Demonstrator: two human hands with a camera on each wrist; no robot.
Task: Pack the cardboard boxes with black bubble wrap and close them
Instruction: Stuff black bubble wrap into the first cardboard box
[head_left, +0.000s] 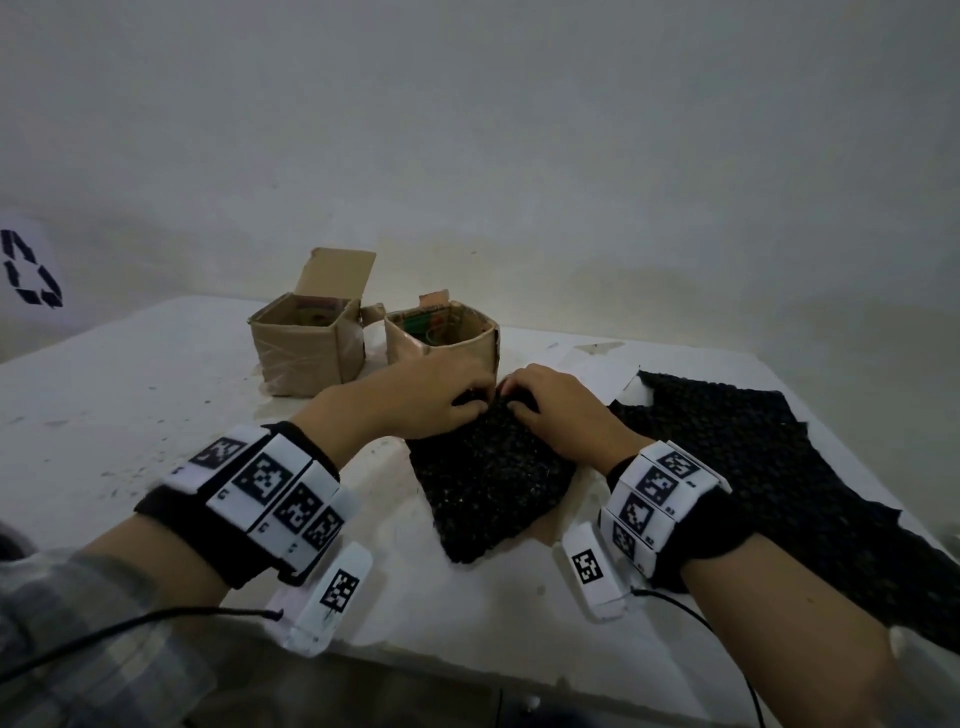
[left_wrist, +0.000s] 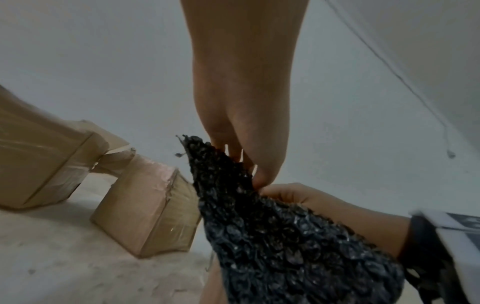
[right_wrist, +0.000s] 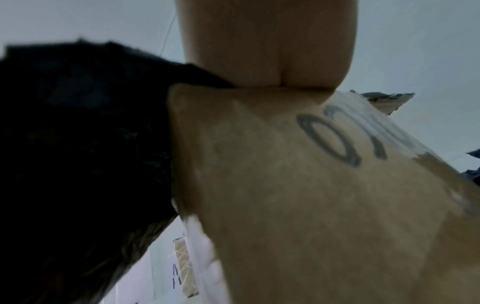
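Observation:
A small piece of black bubble wrap lies mid-table, its far edge lifted. My left hand pinches that far edge, and my right hand grips it right beside the left. In the left wrist view the left hand pinches the top of the bubble wrap, with the right hand curled on it from the right. Two open cardboard boxes stand just behind the hands: the left box with one flap up, and the right box showing coloured contents inside.
A larger sheet of black bubble wrap is spread over the table's right side, reaching its edge. The white table meets a pale wall behind the boxes. In the right wrist view a tan printed surface fills the frame, blurred.

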